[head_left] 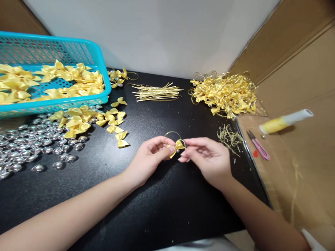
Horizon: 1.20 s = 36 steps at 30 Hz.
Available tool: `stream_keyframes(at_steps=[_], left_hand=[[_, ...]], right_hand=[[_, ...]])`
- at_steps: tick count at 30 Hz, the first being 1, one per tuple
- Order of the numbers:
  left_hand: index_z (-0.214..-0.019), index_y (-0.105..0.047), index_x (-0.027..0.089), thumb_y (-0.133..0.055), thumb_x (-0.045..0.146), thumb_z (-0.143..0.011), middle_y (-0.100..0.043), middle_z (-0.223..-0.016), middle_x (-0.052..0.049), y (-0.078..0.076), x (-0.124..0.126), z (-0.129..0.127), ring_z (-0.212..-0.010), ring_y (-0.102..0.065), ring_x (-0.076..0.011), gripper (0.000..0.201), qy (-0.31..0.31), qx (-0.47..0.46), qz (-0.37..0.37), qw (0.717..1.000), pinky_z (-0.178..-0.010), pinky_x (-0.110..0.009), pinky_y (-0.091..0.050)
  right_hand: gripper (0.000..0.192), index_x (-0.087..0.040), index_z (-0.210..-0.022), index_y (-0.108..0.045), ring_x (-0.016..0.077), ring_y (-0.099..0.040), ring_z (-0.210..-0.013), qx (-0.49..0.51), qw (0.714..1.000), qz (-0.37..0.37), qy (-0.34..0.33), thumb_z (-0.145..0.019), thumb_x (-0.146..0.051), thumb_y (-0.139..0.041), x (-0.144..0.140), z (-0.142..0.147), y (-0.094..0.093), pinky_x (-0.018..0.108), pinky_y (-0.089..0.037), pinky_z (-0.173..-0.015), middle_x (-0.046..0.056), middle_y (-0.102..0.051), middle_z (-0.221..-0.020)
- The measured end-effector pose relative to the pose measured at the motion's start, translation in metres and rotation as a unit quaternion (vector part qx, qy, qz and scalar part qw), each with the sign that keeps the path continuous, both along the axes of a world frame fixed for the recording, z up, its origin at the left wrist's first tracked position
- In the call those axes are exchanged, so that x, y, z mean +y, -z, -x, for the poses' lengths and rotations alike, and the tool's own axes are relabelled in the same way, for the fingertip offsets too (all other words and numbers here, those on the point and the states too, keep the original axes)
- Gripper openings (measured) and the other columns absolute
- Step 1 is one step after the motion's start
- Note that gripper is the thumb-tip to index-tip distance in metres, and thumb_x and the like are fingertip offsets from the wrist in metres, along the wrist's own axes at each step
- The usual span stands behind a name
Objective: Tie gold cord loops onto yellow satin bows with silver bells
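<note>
Over the middle of the black table, my left hand (153, 155) pinches a yellow ribbon bow (179, 145) between thumb and fingers. A thin gold wire loop (173, 132) arches up from the bow, and a small silvery bead seems to sit just under its middle. My right hand (208, 157) is at the bow's right side, its fingers curled and closed around the edge of the gold wire. The wire's end is hidden at those fingertips.
A blue basket (106, 74) of yellow bows stands left, with silver beads (28, 147) and loose bows (76, 121) before it. Gold wire strips (157, 92) lie behind my hands. Right are finished bows (226, 92), wire scraps (230, 138), pink-handled snips (260, 148) and a ribbon roll (285, 122).
</note>
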State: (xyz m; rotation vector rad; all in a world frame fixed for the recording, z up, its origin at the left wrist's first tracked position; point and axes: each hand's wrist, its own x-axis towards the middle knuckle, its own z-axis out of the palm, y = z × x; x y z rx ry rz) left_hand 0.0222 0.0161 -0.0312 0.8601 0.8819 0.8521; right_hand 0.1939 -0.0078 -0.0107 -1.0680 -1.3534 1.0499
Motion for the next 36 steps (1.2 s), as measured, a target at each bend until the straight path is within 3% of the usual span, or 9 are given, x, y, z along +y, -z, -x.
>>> stream_keyframes(at_steps=[3, 9, 19, 26, 36], left_hand=[[-0.086, -0.071, 0.017, -0.076, 0.026, -0.077, -0.068, -0.076, 0.001, 0.0008, -0.0011, 0.0009, -0.069, -0.058, -0.0086, 0.015, -0.004, -0.007, 0.004, 1.000, -0.068, -0.020, -0.045], [-0.085, -0.071, 0.017, -0.082, 0.019, -0.068, -0.068, -0.073, 0.001, -0.0028, -0.0029, -0.0012, -0.067, -0.059, -0.0086, 0.021, -0.036, -0.001, 0.015, 0.999, -0.068, -0.020, -0.048], [-0.084, -0.071, 0.018, -0.082, 0.018, -0.069, -0.070, -0.075, 0.002, -0.0015, -0.0042, -0.0007, -0.067, -0.060, -0.0068, 0.019, -0.042, -0.002, 0.007, 0.999, -0.066, -0.017, -0.048], [-0.081, -0.071, 0.017, -0.079, 0.022, -0.070, -0.071, -0.078, -0.001, -0.0054, -0.0075, -0.0031, -0.072, -0.063, -0.0118, 0.014, -0.046, 0.038, -0.021, 0.998, -0.070, -0.022, -0.050], [-0.080, -0.071, 0.018, -0.074, 0.023, -0.074, -0.071, -0.078, 0.000, -0.0026, -0.0099, -0.0032, -0.073, -0.062, -0.0123, 0.009, -0.063, 0.063, -0.050, 0.995, -0.072, -0.023, -0.050]], right_hand=[[0.001, -0.017, -0.081, -0.069, 0.0126, -0.070, -0.056, -0.109, 0.994, -0.021, -0.002, -0.081, -0.016, -0.068, -0.0031, 0.0036, 0.0031, 0.021, -0.060, -0.056, 0.001, -0.072, -0.069], [0.010, -0.017, -0.071, -0.065, 0.0092, -0.059, -0.049, -0.249, 0.966, -0.053, 0.036, -0.080, -0.014, -0.063, -0.0013, 0.0005, 0.0042, 0.020, -0.049, -0.048, -0.001, -0.066, -0.061], [0.011, -0.015, -0.068, -0.064, 0.0070, -0.051, -0.045, -0.264, 0.962, -0.055, 0.041, -0.078, -0.013, -0.061, -0.0005, 0.0006, 0.0023, 0.018, -0.043, -0.045, -0.002, -0.059, -0.054], [0.013, -0.017, -0.064, -0.060, 0.0064, -0.048, -0.043, -0.269, 0.961, -0.049, 0.041, -0.076, -0.012, -0.061, -0.0016, 0.0003, -0.0005, 0.018, -0.041, -0.043, -0.004, -0.055, -0.051], [0.014, -0.017, -0.063, -0.059, 0.0059, -0.046, -0.042, -0.266, 0.962, -0.046, 0.035, -0.075, -0.011, -0.059, -0.0027, 0.0012, -0.0009, 0.017, -0.040, -0.042, -0.005, -0.053, -0.050]])
